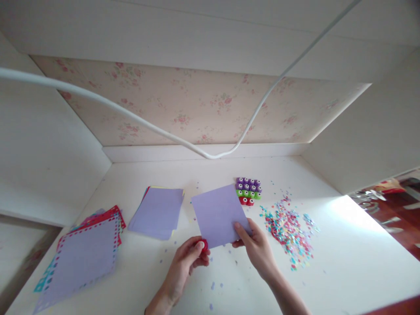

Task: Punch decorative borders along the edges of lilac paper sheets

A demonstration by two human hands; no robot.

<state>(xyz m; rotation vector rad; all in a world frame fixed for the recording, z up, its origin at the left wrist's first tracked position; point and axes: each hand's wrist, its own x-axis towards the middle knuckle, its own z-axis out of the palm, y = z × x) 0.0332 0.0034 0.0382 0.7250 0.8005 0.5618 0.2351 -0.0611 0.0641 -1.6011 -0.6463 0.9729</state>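
In my right hand [254,245] I hold a plain purple sheet of paper [219,214] by its right lower edge, thumb on top. My left hand [190,257] is closed around a small red craft punch [204,245], the thumb lying on its white button. The punch sits at the paper's lower left corner; whether the paper is inside its slot I cannot tell. Behind the sheet, rows of small purple, green and red punches [249,188] stand together, partly covered by its edge.
A stack of purple sheets [159,212] lies left of my hands. Farther left is a pile of sheets with punched borders [85,258]. Colourful paper bits [290,229] are heaped on the right, with some scattered across the white tabletop [262,293]. A white cable [147,124] hangs across the view.
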